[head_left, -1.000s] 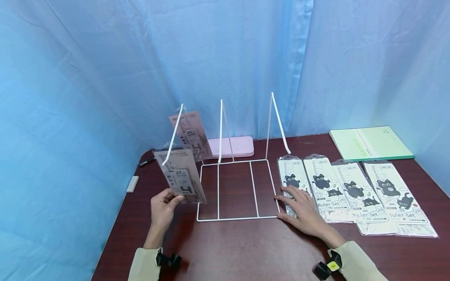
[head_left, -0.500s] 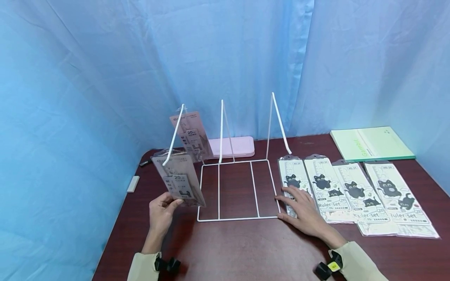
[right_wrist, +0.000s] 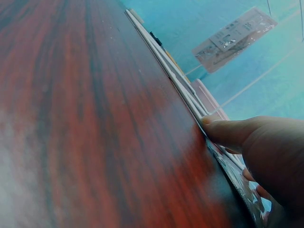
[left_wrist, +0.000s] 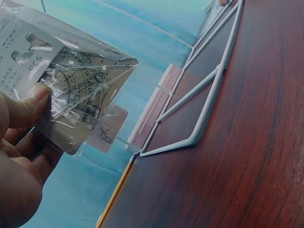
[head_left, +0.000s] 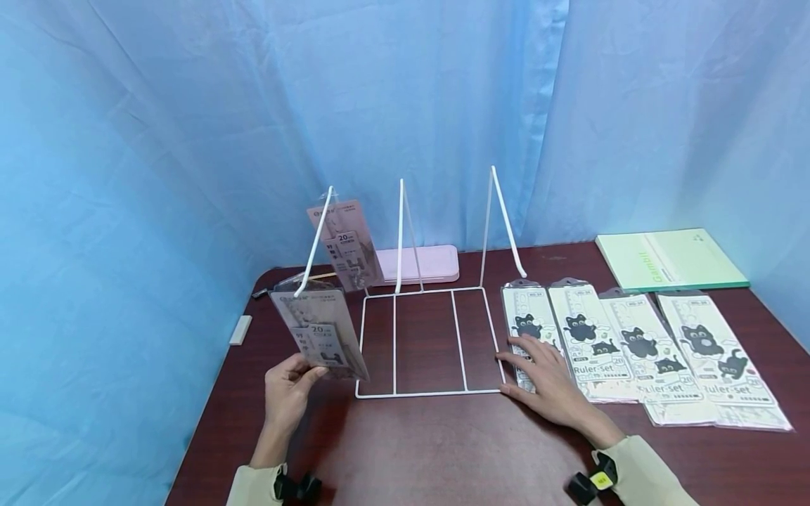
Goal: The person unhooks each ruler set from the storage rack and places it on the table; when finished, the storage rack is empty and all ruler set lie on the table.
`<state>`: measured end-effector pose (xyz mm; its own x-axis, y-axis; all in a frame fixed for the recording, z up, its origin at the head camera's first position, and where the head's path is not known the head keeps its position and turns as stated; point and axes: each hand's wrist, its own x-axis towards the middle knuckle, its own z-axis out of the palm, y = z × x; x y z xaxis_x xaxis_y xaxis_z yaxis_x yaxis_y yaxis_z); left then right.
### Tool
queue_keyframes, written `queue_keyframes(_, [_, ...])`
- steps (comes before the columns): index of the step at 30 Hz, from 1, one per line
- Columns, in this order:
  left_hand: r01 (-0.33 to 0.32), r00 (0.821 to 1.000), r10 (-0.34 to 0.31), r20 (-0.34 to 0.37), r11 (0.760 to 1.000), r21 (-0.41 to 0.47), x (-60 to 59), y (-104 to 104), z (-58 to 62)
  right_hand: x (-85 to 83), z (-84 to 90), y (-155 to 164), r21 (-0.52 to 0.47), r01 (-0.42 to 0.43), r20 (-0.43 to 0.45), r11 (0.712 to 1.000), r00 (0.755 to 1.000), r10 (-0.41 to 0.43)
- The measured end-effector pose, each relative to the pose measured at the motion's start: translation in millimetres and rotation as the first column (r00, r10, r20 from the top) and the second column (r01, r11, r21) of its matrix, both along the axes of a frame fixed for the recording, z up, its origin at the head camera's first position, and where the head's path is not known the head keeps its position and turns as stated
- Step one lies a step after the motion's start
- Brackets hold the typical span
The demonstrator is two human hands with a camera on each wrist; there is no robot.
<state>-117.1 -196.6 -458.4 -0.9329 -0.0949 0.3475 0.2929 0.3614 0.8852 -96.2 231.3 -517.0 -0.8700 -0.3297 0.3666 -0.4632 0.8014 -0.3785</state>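
My left hand (head_left: pixel 286 393) pinches the lower edge of a bagged ruler set (head_left: pixel 321 337) between thumb and fingers. Its clear hanging tab overlaps the front tip of the rack's left hook (head_left: pixel 314 242); I cannot tell whether the hook passes through it. In the left wrist view, a protractor (left_wrist: pixel 78 90) shows through the plastic. Farther back on that hook hangs a pink bagged ruler set (head_left: pixel 349 242). My right hand (head_left: pixel 544 376) rests its spread fingers and thumb on the right side of the white wire rack's base (head_left: pixel 430 394), beside a cat-print ruler set (head_left: pixel 528 302).
More cat-print ruler sets (head_left: pixel 639 344) lie overlapping on the right. Behind them is a green book (head_left: pixel 671 256). A pink case (head_left: pixel 424 263) lies behind the rack, whose middle hook (head_left: pixel 400 235) and right hook (head_left: pixel 508 221) carry nothing. A small white block (head_left: pixel 240 330) lies at left.
My left hand has drawn the ruler set slightly down and toward me, so its top now lies near the hook's tip. The right hand has stayed in place.
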Motion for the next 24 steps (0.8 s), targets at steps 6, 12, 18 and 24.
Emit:
queue_keyframes(6, [0.012, 1.0, -0.012, -0.021, 1.0, 0.011, 6.8, -3, 2.1, 0.1, -0.4, 0, -0.001, -0.001, -0.005, 1.0, 1.0, 0.001])
queue_keyframes(12, [0.029, 0.998, -0.028, -0.048, 0.999, 0.022, 13.2, -6, 2.8, -0.1, -0.5, 0, 0.0, 0.001, -0.002, 1.0, 1.0, -0.001])
queue_keyframes(18, [0.057, 0.996, -0.055, -0.076, 0.998, 0.022, 18.7, -10, 5.6, -0.6, -0.7, 0, -0.008, -0.002, 0.0, 1.0, 1.0, 0.002])
queue_keyframes(24, [0.043, 0.999, -0.042, -0.031, 0.999, 0.009, 22.8, -13, 7.0, -0.2, -0.3, 0, -0.011, -0.001, 0.007, 1.0, 1.0, 0.001])
